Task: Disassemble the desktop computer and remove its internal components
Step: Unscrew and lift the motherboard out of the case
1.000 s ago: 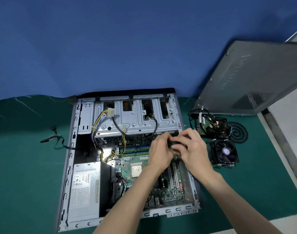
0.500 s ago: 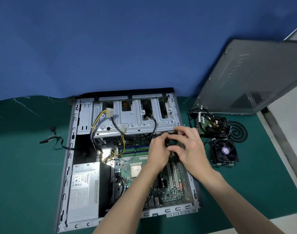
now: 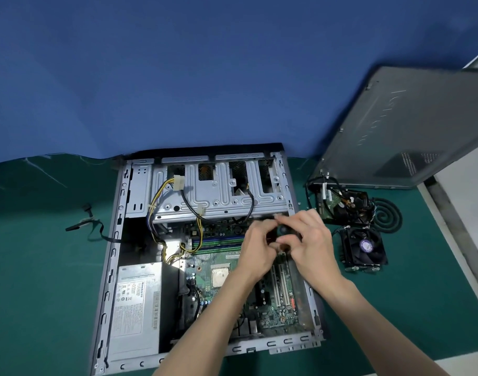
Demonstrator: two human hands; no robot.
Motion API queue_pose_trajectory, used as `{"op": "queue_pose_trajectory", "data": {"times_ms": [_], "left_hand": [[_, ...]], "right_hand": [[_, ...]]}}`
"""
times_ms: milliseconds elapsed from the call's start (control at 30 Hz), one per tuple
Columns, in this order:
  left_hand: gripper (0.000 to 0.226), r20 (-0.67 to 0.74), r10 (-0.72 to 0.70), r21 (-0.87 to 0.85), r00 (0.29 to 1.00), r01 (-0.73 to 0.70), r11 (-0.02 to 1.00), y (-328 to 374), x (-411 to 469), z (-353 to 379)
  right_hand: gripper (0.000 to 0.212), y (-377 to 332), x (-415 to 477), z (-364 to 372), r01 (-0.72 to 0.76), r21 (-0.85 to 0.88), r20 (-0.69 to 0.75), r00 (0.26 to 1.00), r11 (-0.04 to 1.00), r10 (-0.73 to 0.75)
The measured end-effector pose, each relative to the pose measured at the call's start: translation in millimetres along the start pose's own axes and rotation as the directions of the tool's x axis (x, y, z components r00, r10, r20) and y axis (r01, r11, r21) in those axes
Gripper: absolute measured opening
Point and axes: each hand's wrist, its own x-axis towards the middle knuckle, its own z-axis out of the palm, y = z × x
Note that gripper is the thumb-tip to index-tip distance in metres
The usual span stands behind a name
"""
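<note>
The open desktop case (image 3: 107,267) lies flat on the green mat, with its green motherboard (image 3: 205,264), grey power supply (image 3: 136,302) and metal drive cage (image 3: 219,194) exposed. My left hand (image 3: 257,251) and my right hand (image 3: 311,245) meet over the motherboard's upper right corner, just below the cage. Their curled fingers pinch a small dark part (image 3: 282,229) between them. What the part is fixed to is hidden by my fingers. Yellow and black power cables (image 3: 162,196) run from the supply over the cage.
The grey side panel (image 3: 411,126) leans against the blue backdrop at the right. Beside the case lie a removed cooler fan (image 3: 364,246), a cabled component (image 3: 341,202) and a black coil (image 3: 387,215). A loose black cable (image 3: 88,226) trails left of the case.
Both hands stay over the same corner of the motherboard. Their fingers have shifted slightly around the small dark part and moved a little toward the drive cage.
</note>
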Motion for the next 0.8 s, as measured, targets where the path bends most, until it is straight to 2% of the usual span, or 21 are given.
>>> {"op": "queue_pose_trajectory", "data": {"times_ms": [67, 200, 300, 400, 533, 600, 667, 800], "left_hand": [[0.044, -0.027, -0.047, 0.025, 0.999, 0.047, 0.999, 0, 0, 1], [0.021, -0.113, -0.038, 0.154, 0.993, 0.055, 0.987, 6, 2, 2], [0.034, -0.053, 0.020, 0.067, 0.998, -0.017, 0.998, 6, -2, 3], [0.042, -0.092, -0.034, -0.013, 0.995, 0.033, 0.999, 5, -3, 4], [0.029, -0.114, -0.036, 0.080, 0.993, 0.045, 0.996, 4, -1, 5], [0.035, -0.055, 0.010, 0.036, 0.998, -0.008, 0.999, 3, -3, 6], [0.040, -0.043, -0.010, 0.014, 0.999, 0.011, 1.000, 2, -4, 9], [0.045, -0.136, -0.050, 0.115, 0.990, 0.066, 0.991, 2, -4, 13]], "right_hand": [[0.042, 0, 0, -2, 0.006, 0.017, 0.028, 1.000, 1.000, -0.006], [0.022, -1, -2, 0, 0.035, -0.048, -0.002, 0.999, 0.998, -0.035], [0.029, 3, -3, 1, 0.025, -0.091, -0.026, 0.999, 0.996, -0.028], [0.038, 4, -4, 0, 0.040, -0.062, -0.018, 0.999, 0.997, -0.042], [0.027, 4, -5, 1, 0.053, -0.088, -0.059, 0.997, 0.995, -0.058], [0.034, 6, -6, 1, 0.029, -0.114, -0.081, 0.996, 0.993, -0.038], [0.045, 6, -8, 1, 0.031, -0.104, -0.073, 0.997, 0.994, -0.039], [0.029, 7, -10, 2, 0.053, -0.086, -0.063, 0.996, 0.995, -0.059]]}}
